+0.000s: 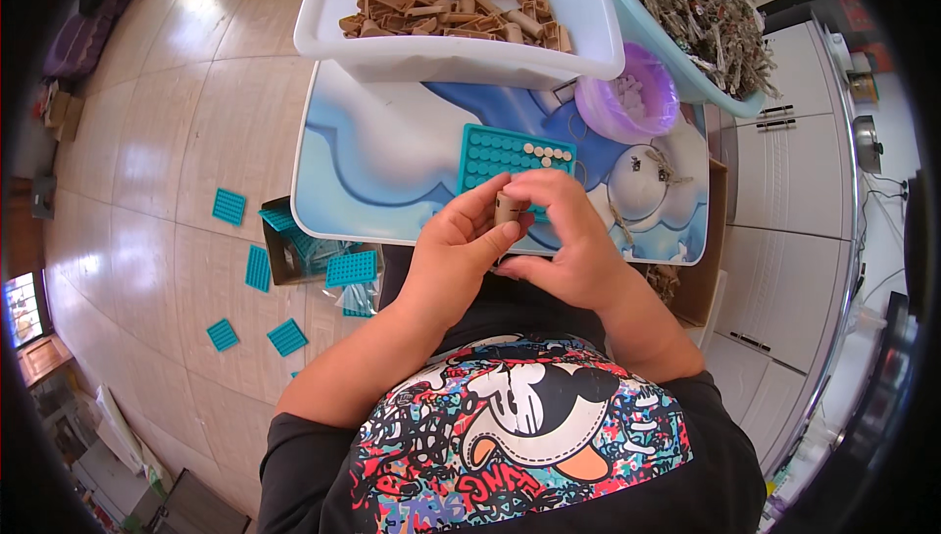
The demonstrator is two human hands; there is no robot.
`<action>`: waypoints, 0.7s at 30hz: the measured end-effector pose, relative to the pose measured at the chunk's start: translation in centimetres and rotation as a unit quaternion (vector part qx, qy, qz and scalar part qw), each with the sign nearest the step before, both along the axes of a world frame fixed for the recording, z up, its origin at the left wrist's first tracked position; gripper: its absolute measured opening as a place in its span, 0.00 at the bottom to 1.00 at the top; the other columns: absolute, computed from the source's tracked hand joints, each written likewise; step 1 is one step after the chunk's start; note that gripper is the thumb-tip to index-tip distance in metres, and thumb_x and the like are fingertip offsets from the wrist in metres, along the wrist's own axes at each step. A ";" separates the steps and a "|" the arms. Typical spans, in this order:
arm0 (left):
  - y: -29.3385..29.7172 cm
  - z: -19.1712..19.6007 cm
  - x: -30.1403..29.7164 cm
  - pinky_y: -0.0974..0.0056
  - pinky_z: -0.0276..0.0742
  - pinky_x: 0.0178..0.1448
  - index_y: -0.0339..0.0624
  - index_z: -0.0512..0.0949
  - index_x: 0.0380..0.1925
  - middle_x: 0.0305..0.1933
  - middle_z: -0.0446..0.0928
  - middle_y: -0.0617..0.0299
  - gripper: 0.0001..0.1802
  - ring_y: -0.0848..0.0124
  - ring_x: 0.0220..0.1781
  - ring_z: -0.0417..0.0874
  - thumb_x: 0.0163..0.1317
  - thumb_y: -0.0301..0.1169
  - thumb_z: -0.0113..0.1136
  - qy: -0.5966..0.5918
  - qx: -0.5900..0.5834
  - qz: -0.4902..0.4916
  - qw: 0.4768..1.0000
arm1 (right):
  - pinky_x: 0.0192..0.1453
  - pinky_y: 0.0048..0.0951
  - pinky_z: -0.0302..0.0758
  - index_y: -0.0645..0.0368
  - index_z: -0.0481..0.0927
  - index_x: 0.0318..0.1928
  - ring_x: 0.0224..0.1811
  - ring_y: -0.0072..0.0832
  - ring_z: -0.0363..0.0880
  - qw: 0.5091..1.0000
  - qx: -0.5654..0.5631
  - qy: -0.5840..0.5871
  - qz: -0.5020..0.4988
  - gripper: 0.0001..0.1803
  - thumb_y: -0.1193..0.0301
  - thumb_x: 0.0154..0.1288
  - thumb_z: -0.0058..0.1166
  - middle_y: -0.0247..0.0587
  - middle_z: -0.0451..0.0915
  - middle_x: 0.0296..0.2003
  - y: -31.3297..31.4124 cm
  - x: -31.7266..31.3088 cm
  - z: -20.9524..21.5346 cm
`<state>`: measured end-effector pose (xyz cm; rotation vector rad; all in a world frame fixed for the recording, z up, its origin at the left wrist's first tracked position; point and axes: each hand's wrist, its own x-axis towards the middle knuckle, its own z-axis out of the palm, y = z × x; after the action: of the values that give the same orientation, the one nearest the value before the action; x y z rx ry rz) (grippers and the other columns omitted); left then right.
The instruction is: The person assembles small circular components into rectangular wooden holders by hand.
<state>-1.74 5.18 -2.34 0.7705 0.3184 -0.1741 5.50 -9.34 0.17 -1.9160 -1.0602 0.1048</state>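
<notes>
**Tan cylinder held between two hands above a teal tray**

Tan and small, the cylinder piece [507, 208] sits a little above the middle of the frame, pinched between both hands. The left hand [461, 245] comes from the lower left; its thumb and fingers are curled around the lower side of the piece, so the hand is mostly closed on it. The right hand [569, 240] comes from the lower right, and its bent fingertips close on the same piece from above.

Just behind the hands lies a teal tray [495, 154] with rows of round holes. A few holes at its upper right corner hold light round pieces [549, 153]. The tray rests on a small table [382, 171] with a blue and white picture on top.

At the top of the frame stands a white tub [461, 49] full of tan wooden parts. To its right is a light blue basin [730, 93] with grey metal pieces, and between them a purple bag [627, 103]. More teal trays [228, 206] lie on the tiled floor at the left side.
</notes>
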 end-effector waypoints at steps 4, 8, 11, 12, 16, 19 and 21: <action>-0.3 0.1 -0.3 0.64 0.72 0.56 0.36 0.52 0.66 0.53 0.73 0.49 0.35 0.65 0.53 0.76 0.61 0.20 0.55 -0.081 0.143 -0.015 0.986 | 0.56 0.36 0.66 0.62 0.74 0.50 0.49 0.41 0.71 0.998 -0.016 0.059 -0.024 0.24 0.64 0.54 0.61 0.47 0.73 0.46 -0.8 0.5 -0.2; 0.1 0.6 -0.3 0.67 0.74 0.50 0.35 0.63 0.59 0.46 0.77 0.53 0.27 0.71 0.48 0.78 0.60 0.22 0.57 -0.134 0.354 -0.023 0.925 | 0.52 0.30 0.68 0.62 0.77 0.46 0.44 0.32 0.72 0.988 0.056 0.141 -0.034 0.18 0.68 0.56 0.61 0.41 0.75 0.43 -1.4 0.3 -0.9; 0.2 1.4 -0.1 0.65 0.77 0.44 0.37 0.75 0.46 0.39 0.81 0.52 0.16 0.66 0.39 0.83 0.57 0.26 0.61 -0.099 0.347 -0.043 0.932 | 0.49 0.24 0.67 0.62 0.77 0.44 0.41 0.22 0.69 0.948 0.168 0.265 -0.049 0.15 0.69 0.58 0.61 0.35 0.74 0.42 -1.9 0.2 -1.8; 0.1 1.6 -0.2 0.66 0.76 0.43 0.37 0.75 0.45 0.37 0.81 0.52 0.15 0.66 0.39 0.83 0.57 0.26 0.61 -0.108 0.409 -0.038 0.905 | 0.48 0.24 0.66 0.62 0.77 0.44 0.40 0.21 0.69 0.931 0.191 0.307 -0.049 0.15 0.69 0.59 0.60 0.34 0.74 0.41 -2.0 -0.1 -1.8; -0.7 1.5 -0.6 0.67 0.75 0.32 0.36 0.76 0.40 0.29 0.80 0.55 0.10 0.66 0.27 0.82 0.58 0.25 0.60 -0.163 0.455 0.013 0.875 | 0.47 0.22 0.65 0.62 0.75 0.45 0.38 0.18 0.69 0.889 0.254 0.377 -0.046 0.14 0.69 0.61 0.59 0.31 0.73 0.37 -1.8 -0.9 -1.6; -0.9 0.7 -0.1 0.69 0.75 0.30 0.36 0.76 0.39 0.26 0.80 0.57 0.08 0.70 0.26 0.81 0.59 0.25 0.58 -0.210 0.501 0.038 0.839 | 0.47 0.21 0.66 0.62 0.73 0.45 0.38 0.16 0.70 0.856 0.294 0.422 -0.051 0.13 0.69 0.63 0.57 0.31 0.74 0.35 -1.3 -1.4 -1.7; -1.1 0.7 -0.3 0.68 0.76 0.33 0.36 0.76 0.39 0.26 0.80 0.58 0.07 0.69 0.28 0.82 0.61 0.26 0.57 -0.159 0.419 0.010 0.894 | 0.45 0.20 0.68 0.62 0.73 0.44 0.37 0.17 0.71 0.853 0.278 0.432 -0.088 0.12 0.70 0.63 0.57 0.31 0.75 0.34 -1.4 -1.5 -1.8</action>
<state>-2.00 4.08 -1.67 1.6318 0.0730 0.1293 4.03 -10.75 -1.59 -1.1931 -0.2423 0.4563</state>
